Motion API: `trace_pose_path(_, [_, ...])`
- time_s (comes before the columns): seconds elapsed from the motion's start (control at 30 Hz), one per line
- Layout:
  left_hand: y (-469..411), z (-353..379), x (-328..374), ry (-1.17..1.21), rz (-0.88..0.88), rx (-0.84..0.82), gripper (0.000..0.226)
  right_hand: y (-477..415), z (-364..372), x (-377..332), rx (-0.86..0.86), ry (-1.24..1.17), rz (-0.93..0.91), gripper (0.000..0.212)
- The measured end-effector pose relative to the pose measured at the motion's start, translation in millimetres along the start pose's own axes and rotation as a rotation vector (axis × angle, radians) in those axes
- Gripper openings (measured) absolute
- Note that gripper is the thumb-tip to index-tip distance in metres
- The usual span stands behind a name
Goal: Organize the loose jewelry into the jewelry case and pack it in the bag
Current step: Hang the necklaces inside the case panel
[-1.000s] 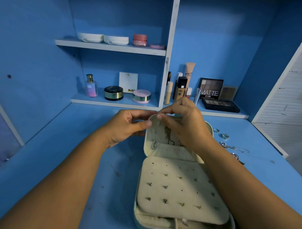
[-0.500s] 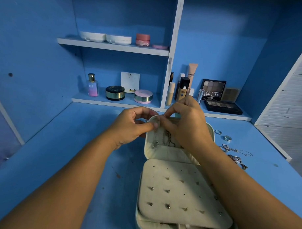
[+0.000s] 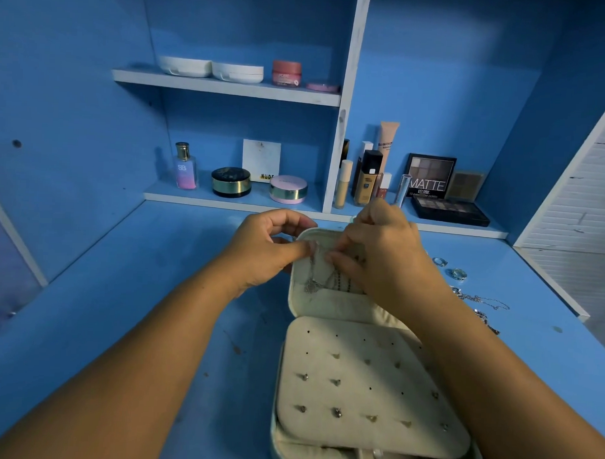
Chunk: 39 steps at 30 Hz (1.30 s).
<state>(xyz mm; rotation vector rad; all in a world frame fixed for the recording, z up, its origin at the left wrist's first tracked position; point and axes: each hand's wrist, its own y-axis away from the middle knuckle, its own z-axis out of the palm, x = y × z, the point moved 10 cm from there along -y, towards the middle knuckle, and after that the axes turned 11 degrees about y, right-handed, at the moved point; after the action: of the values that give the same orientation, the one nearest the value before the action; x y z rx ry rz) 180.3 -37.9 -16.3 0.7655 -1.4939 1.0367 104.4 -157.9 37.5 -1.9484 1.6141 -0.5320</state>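
Both hands — left (image 3: 262, 252), right (image 3: 382, 263) — pinch necklace chain (image 3: 312, 274) at case lid (image 3: 326, 304); clasp hidden.

Blue shelves (image 3: 227, 89) (white-edged), blue desktop (image 3: 138, 275)

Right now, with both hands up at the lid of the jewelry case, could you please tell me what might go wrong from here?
1. The necklace that the left hand and right hand pinch at the lid top hangs beside a darker chain; they could tangle.
2. The right forearm crosses above the earring panel; lowering it could knock studs loose.
3. Rings and loose chains lie on the table beside that arm; a sweep could scatter them.
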Motion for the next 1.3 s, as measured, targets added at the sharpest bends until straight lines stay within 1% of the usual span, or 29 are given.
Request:
trace_pose_path(0.07, [0.3,-0.1,-0.4,-0.004,-0.008,0.006,0.02,2.7,0.7,-5.7,-0.026,0.043,-0.033,0.019])
trace_pose_path(0.17, [0.1,-0.4,-0.7,0.002,-0.012,0.027,0.014,4.3,-1.1,-8.1,-0.005,0.038,-0.049,0.019])
trace_pose_path(0.3, [0.7,-0.5,1.1,0.008,0.014,0.073,0.009,0.0,-2.4,1.0,0.072,-0.03,0.029,0.022])
trace_pose_path(0.4, [1.3,-1.6,4.4,-0.026,0.054,0.104,0.011,-2.5,-5.4,6.7,0.132,-0.071,0.099,0.023])
trace_pose_path(0.5, [1.8,-3.0,8.6,-0.072,0.102,0.133,0.012,-4.7,-7.8,6.4,0.174,-0.073,0.124,0.024])
trace_pose_path(0.63, [2.6,-0.7,13.9,-0.12,0.178,0.128,0.015,-6.6,-9.3,3.6,0.179,-0.051,0.1,0.022])
trace_pose_path(0.9, [5.1,0.0,21.1,-0.196,0.261,0.11,0.022,-6.3,-8.0,1.2,0.161,-0.054,0.056,0.022])
trace_pose_path(1.0, [4.8,-0.8,19.9,-0.183,0.24,0.135,0.025,-5.5,-8.3,1.6,0.165,-0.065,0.063,0.019])
trace_pose_path(1.1, [4.1,-4.3,17.9,-0.11,0.181,0.147,0.024,-4.9,-8.9,3.3,0.156,-0.094,0.082,0.019])
trace_pose_path(1.2, [3.8,-2.7,12.9,-0.015,0.077,0.079,0.019,-2.7,-9.1,1.5,0.115,-0.092,0.043,0.02])
trace_pose_path(1.3, [3.5,-0.4,7.1,0.016,0.015,0.032,0.022,1.9,-5.7,-2.9,0.032,-0.013,-0.019,0.025])
